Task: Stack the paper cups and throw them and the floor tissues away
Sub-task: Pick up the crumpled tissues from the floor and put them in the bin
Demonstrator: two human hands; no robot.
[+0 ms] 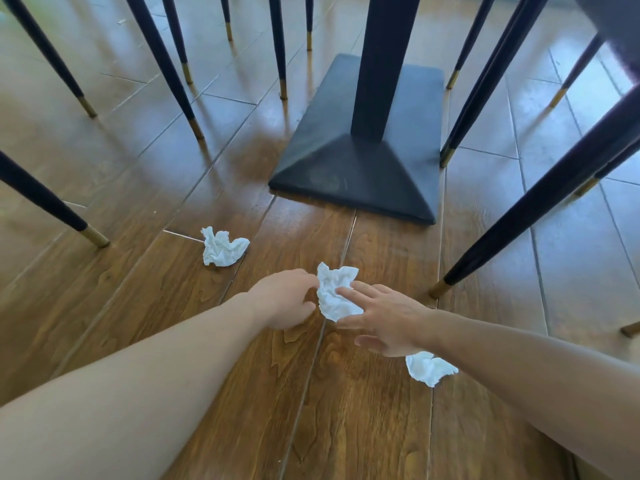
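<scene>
Three crumpled white tissues are in view over the wooden floor. The middle tissue is between my two hands. My left hand has its curled fingertips pinched on the tissue's left edge. My right hand comes in from the right, with one finger lying over the tissue and another under it. A second tissue lies on the floor to the left, apart from both hands. A third tissue lies just below my right wrist. No paper cups are in view.
A black table pedestal with a sloped base stands just beyond the hands. Dark chair legs with gold tips slant down all around, the nearest at the right and another at the far left.
</scene>
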